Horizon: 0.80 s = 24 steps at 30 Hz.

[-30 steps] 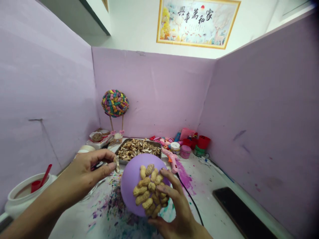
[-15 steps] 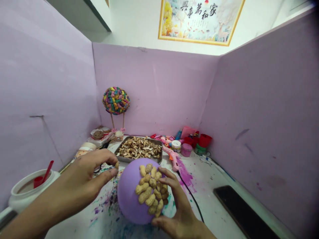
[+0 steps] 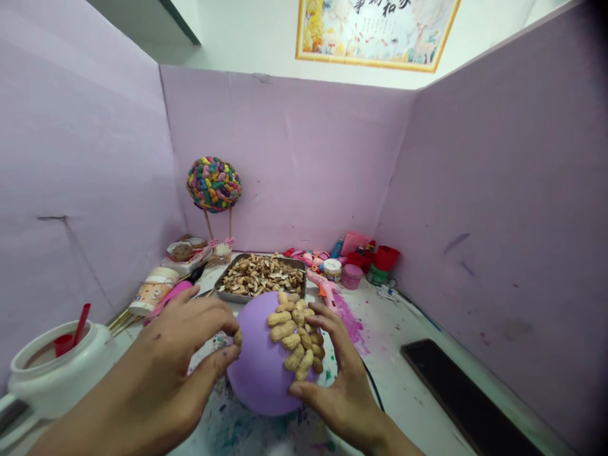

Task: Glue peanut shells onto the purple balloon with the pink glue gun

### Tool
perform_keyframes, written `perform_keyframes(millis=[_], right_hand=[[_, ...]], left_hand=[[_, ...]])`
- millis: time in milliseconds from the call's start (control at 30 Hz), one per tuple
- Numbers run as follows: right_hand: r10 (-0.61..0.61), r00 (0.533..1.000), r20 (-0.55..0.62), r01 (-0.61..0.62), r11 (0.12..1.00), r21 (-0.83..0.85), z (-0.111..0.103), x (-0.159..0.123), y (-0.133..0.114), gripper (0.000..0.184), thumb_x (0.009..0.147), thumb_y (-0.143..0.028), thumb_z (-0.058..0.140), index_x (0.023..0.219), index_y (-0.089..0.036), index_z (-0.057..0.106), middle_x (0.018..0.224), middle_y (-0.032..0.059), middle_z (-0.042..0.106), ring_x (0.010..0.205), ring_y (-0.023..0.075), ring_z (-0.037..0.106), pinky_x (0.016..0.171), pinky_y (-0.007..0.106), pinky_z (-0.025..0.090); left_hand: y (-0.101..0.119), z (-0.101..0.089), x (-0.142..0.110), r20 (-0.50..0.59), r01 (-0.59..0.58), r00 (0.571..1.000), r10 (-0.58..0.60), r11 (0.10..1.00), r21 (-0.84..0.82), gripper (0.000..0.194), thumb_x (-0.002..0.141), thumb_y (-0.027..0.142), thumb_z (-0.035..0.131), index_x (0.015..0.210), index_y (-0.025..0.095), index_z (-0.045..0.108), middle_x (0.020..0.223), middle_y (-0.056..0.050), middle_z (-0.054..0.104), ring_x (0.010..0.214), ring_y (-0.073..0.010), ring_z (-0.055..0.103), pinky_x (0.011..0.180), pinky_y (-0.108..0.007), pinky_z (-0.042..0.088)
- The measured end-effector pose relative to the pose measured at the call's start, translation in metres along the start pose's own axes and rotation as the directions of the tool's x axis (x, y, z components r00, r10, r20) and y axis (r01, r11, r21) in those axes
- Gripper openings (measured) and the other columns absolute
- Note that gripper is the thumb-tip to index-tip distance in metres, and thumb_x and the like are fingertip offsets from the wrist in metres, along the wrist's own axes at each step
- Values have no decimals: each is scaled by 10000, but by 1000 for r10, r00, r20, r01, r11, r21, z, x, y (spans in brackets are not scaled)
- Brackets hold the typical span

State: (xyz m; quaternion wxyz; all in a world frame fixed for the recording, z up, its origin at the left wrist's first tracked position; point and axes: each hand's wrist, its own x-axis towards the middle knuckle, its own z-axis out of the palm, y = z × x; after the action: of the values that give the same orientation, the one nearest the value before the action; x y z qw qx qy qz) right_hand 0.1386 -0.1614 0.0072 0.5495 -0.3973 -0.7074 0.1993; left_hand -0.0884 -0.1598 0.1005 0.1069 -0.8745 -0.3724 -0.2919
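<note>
A purple balloon (image 3: 254,373) sits low in the middle of the head view, its right side covered with several peanuts (image 3: 284,330) in their shells. My right hand (image 3: 349,386) grips the balloon from the right, thumb low and fingers curled over the peanuts. Between thumb and fingertips, my left hand (image 3: 183,354) pinches a single peanut (image 3: 237,337) close by the balloon's left side. Whether this peanut touches the balloon I cannot tell. Behind the balloon stands a metal tray (image 3: 223,294) full of peanut shells (image 3: 263,277).
A pink glue gun (image 3: 325,288) lies right of the tray. At the right is a black phone (image 3: 460,392); at the left, a white pot (image 3: 57,364) and paper cups (image 3: 154,291). A colourful ball on sticks (image 3: 215,183) stands at the back. Purple panels (image 3: 285,158) enclose the table.
My left hand has moved right with the peanut, closer to the balloon. The balloon has turned slightly in my right hand, its peanuts now further right. The view has shifted a little.
</note>
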Motion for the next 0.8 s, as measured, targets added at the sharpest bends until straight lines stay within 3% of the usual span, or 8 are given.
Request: perform_keyframes(millis=[167,267,400,500,600,700,800], right_hand=[[-28,976,214,-2,990,139,-10,2,6,569,628,-297,680,1140,-258,434,1368,86,317,1273,291,273,1027,448,247],[-10,960,279,-41,983,179,-16,7,13,512,699,-313,608,1178,-254,439,1407,92,281,1296,287,231,1032,471,214],[14,954,301,-91,965,245,-22,14,19,525,735,-513,535,1200,-276,478,1437,70,243,1310,300,189,1034,484,194],[49,950,307,-134,956,262,-23,15,20,623,684,-600,537,1219,-290,462,1439,57,244,1312,304,178,1038,482,185],[106,953,285,-169,963,209,-20,11,19,676,648,-586,593,1235,-297,423,1436,64,243,1315,289,176,1043,474,181],[126,962,241,-172,968,182,-16,7,20,611,670,-496,635,1215,-305,436,1423,62,261,1311,270,195,1043,461,195],[118,967,228,-160,971,176,-15,6,20,591,683,-468,636,1216,-305,439,1411,65,274,1306,272,204,1041,463,203]], left_hand=[[-3,-2,3,-38,15,999,-14,999,36,118,764,241,497,872,238,542,824,15,612,824,-191,561,880,-378,324],[0,-4,7,38,98,995,-97,995,-16,111,768,238,481,842,232,564,821,9,617,803,-189,557,842,-375,357],[5,-3,12,218,232,958,-184,948,-218,130,763,211,472,811,216,592,813,-6,625,764,-161,554,670,-270,425],[8,0,15,300,284,936,-183,897,-340,120,733,190,502,787,213,607,794,1,634,733,-144,557,647,-242,426],[10,3,16,367,343,907,-205,866,-364,106,730,201,514,784,217,604,790,11,633,730,-138,555,660,-239,422],[11,2,16,415,367,885,-210,863,-346,100,749,217,497,791,222,588,792,19,623,740,-135,548,675,-246,417],[11,-1,15,396,343,893,-214,893,-291,97,763,216,473,775,217,570,781,14,604,741,-138,536,658,-251,418]])
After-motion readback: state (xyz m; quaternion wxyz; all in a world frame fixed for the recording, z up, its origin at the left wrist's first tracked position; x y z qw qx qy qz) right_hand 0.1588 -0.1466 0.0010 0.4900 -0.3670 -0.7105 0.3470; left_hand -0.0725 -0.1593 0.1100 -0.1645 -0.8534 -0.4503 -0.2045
